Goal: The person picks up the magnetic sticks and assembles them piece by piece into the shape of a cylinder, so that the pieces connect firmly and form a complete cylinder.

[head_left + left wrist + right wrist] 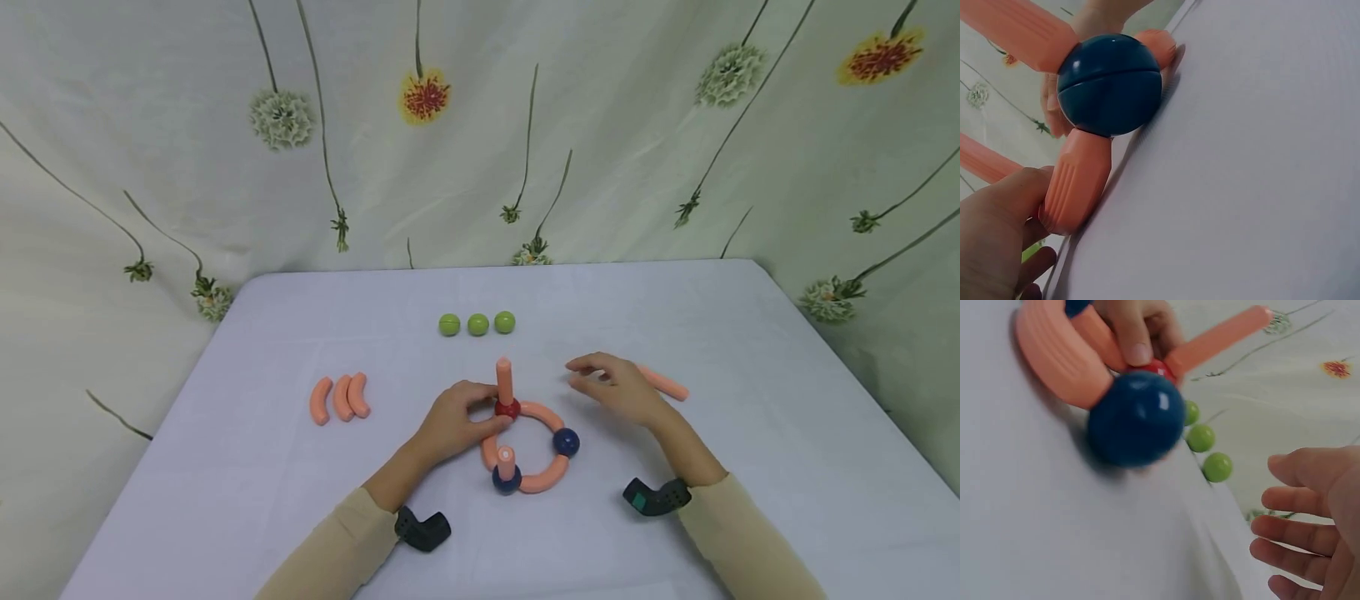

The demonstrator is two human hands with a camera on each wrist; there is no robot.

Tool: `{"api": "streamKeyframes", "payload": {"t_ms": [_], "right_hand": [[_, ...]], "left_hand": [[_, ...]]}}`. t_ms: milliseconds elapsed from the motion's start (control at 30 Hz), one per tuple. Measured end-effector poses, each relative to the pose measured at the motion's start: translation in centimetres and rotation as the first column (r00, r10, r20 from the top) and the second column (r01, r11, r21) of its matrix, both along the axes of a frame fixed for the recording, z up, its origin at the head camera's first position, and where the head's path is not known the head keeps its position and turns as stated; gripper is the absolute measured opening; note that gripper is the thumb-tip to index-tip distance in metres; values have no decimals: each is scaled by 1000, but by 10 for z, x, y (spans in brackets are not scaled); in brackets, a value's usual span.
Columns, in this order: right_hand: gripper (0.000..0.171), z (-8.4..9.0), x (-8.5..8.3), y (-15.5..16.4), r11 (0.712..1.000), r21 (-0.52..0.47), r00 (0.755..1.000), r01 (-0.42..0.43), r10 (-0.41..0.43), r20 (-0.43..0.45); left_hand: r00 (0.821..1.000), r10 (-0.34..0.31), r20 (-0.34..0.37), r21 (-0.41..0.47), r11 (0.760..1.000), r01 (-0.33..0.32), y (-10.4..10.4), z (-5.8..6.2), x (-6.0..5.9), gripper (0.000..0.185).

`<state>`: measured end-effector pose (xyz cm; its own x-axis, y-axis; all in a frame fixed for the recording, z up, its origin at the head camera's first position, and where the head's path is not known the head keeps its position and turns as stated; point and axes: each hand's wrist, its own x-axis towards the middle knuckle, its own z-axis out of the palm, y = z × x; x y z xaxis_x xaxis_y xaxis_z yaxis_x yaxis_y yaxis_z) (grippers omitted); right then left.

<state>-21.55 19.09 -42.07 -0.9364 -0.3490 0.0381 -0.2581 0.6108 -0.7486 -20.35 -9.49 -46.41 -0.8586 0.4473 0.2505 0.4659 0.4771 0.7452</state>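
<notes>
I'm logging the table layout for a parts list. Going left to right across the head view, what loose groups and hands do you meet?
Three curved orange pieces → left hand → ring structure → right hand → straight orange stick. The green balls sit farther back, so I leave them out.

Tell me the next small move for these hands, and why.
Probably the right hand should pick up the loose straight stick lying just behind it. The left hand steadies the ring at the red ball, two balls carry upright sticks, and the far blue ball has none.
</notes>
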Motion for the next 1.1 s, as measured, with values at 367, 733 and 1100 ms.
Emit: {"api": "streamKeyframes", "payload": {"t_ms": [367, 733, 1100], "right_hand": [[52, 17, -12, 70, 944, 237, 970, 229, -241, 21], [31, 9, -16, 77, 922, 336, 969, 192, -232, 84], [27, 19, -9, 46, 987, 16, 985, 159, -160, 61]], "left_hand": [[982, 149, -115, 41, 989, -145, -3, -6, -1, 35], [975, 205, -86, 37, 979, -203, -3, -5, -1, 36], [975, 204, -91, 29, 979, -202, -2, -4, -2, 34]]}}
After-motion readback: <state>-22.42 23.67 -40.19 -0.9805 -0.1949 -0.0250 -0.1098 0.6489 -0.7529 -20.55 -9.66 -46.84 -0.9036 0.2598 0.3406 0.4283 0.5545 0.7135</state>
